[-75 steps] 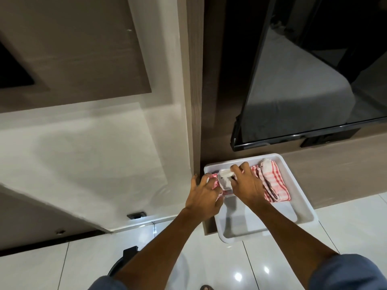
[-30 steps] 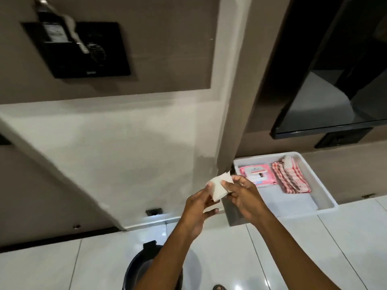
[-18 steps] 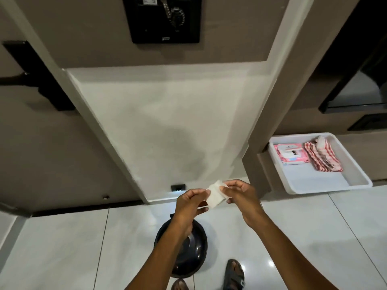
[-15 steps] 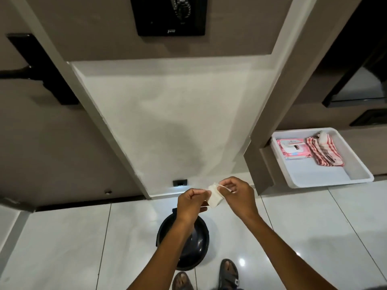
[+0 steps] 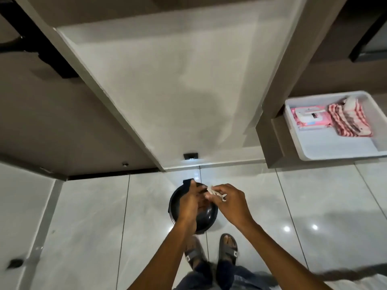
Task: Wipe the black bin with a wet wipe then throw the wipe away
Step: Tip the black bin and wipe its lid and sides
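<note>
A round black bin (image 5: 206, 216) with a glossy domed lid stands on the tiled floor below me, just ahead of my sandalled feet. Both hands hover above its lid. My right hand (image 5: 229, 203) pinches a crumpled white wet wipe (image 5: 213, 191) at its fingertips. My left hand (image 5: 189, 203) faces it with fingers curled, touching the wipe's left edge; whether it grips the wipe is unclear. The hands hide most of the lid's top.
A white tray (image 5: 310, 151) sits on a low ledge at the right, holding a pink wet-wipe pack (image 5: 310, 118) and a red-and-white checked cloth (image 5: 348, 120). A white wall panel (image 5: 178, 91) rises behind the bin. My feet (image 5: 211, 251) stand close to the bin.
My view has tilted down and I have stepped from the tray to the bin. The wipe, pulled from the pack and held flat, is now bunched and lowered over the lid.
</note>
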